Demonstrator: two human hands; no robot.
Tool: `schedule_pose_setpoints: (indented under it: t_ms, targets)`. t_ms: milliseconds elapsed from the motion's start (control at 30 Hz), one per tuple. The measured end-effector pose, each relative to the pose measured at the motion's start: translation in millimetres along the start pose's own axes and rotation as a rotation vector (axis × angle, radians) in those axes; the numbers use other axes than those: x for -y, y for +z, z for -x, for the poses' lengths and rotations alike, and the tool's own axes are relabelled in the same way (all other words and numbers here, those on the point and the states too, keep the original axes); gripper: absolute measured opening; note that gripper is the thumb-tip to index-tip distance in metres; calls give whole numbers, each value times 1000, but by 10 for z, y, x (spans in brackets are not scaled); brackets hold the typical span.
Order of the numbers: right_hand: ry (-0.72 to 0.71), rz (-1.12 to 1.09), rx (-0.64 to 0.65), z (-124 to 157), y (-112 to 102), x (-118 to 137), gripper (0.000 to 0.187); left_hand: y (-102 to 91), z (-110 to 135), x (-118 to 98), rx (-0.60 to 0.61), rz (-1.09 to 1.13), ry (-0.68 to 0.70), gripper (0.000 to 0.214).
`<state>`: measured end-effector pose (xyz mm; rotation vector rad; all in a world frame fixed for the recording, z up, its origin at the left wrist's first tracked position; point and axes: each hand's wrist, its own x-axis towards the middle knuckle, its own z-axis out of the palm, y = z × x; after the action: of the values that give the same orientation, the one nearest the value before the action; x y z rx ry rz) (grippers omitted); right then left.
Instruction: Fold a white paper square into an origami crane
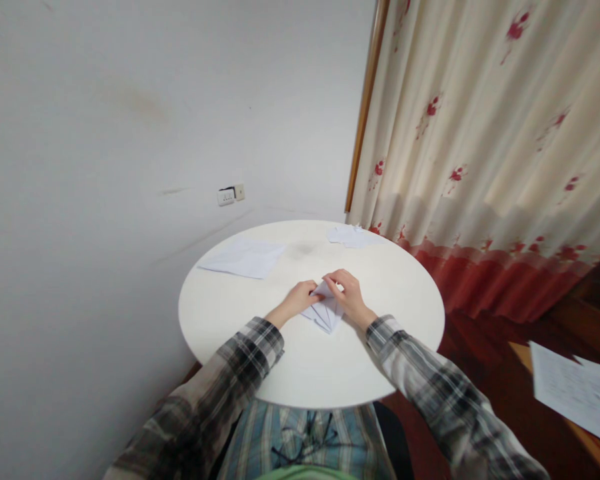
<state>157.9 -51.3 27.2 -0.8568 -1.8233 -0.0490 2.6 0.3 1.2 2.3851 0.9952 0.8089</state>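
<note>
A small folded sheet of white paper [329, 318] lies on the round white table [220, 327], with creases fanning toward its near point. My left hand [301, 297] is closed on its left side, the thumb laid over the paper. At the upper right edge, my right hand [347, 293] pinches the paper between thumb and fingers. The far corner is partly covered by my fingers.
Another white sheet [245, 257] lies at the table's back left, and torn paper scraps [349, 236] at the back right. A wall socket [226, 197] sits behind. Papers [573, 387] rest on a wooden surface at right, near a curtain [460, 147].
</note>
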Motion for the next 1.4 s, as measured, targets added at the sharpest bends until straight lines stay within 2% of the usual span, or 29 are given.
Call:
schedule_pose_setpoints:
  t_ms: [300,533,700,867,1000,1400]
  targets:
    - [-22,14,-23,-4,-10,15,24,9,-7,4,-6,21,-18,10]
    - [51,-15,21,-4,-30,35,25,15,-9,24,-5,21,-13,11]
    - [104,6,147,2,20,-58,22,13,3,24,-51,1,-64,11]
    - [170,181,297,41,101,-210,17,-6,24,-25,-66,-15,-157,12]
    - [256,247,343,54,122,-261,13,-5,27,-21,-115,22,-142,21]
    - [375,102,380,53,123,-281,13,-9,26,3,-127,141,-141,33]
